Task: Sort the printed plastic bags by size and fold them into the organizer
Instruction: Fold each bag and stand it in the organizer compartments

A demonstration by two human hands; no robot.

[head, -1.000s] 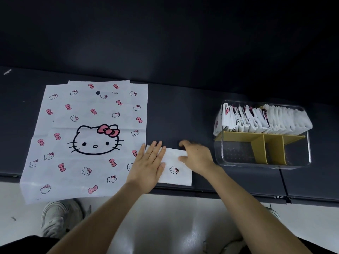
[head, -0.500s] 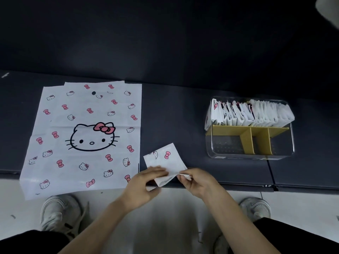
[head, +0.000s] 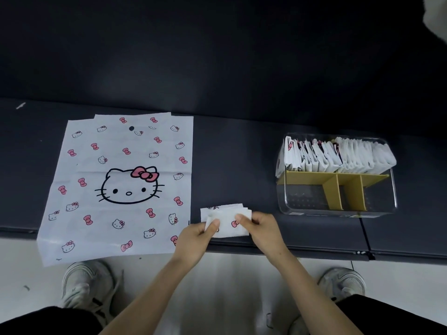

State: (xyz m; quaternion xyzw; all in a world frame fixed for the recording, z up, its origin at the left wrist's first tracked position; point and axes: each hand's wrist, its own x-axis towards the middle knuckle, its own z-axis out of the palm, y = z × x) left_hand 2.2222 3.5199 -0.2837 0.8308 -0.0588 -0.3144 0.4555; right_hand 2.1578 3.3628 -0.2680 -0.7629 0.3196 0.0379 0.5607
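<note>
One head-worn camera looks steeply down, close above the table (head: 242, 165).

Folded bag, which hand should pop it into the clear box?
Probably the right hand. It pinches the folded bag on the side nearer the organizer, which sits to the right. The left hand would have to cross over.

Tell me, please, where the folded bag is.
Head view, lower centre: folded bag held by left hand and right hand, between the flat bag and the organizer.
</note>
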